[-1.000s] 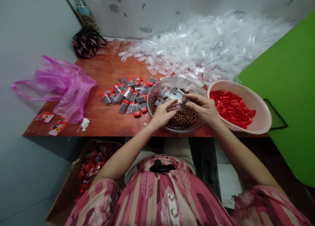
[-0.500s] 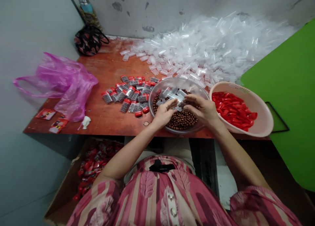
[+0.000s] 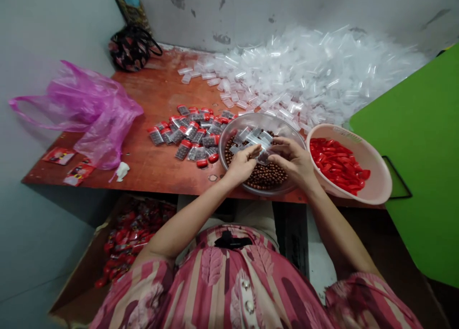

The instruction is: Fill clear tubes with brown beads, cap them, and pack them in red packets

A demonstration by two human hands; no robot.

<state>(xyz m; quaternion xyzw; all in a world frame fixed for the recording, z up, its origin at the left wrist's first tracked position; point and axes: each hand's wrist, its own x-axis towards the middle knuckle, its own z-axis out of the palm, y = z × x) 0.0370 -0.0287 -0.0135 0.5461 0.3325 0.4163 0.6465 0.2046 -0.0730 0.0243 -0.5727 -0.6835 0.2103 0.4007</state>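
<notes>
A clear round bowl (image 3: 229,169) at the table's front edge holds dark brown beads (image 3: 267,176) with several clear plastic cases (image 3: 253,137) lying on top. Over the bowl's left part is my left hand (image 3: 244,165), its fingers pressed together beside a clear case; what it grips is too small to make out. Across from it, my right hand (image 3: 292,160) is curved over the bowl's right part, thumb and fingers around a small clear case between the hands. Left of the bowl lie red-capped cases (image 3: 191,130) filled with dark beads.
A pink basin (image 3: 380,180) of red caps (image 3: 335,164) touches the bowl's right side. Clear cases (image 3: 304,75) are heaped behind. A purple bag (image 3: 96,109), red packets (image 3: 59,156) and a dark pouch (image 3: 131,49) lie left. A green panel (image 3: 419,152) stands right.
The view has shifted slightly. My right hand's thumb and fingers have moved a little over the bowl, and the small clear case between the hands shows more plainly.
</notes>
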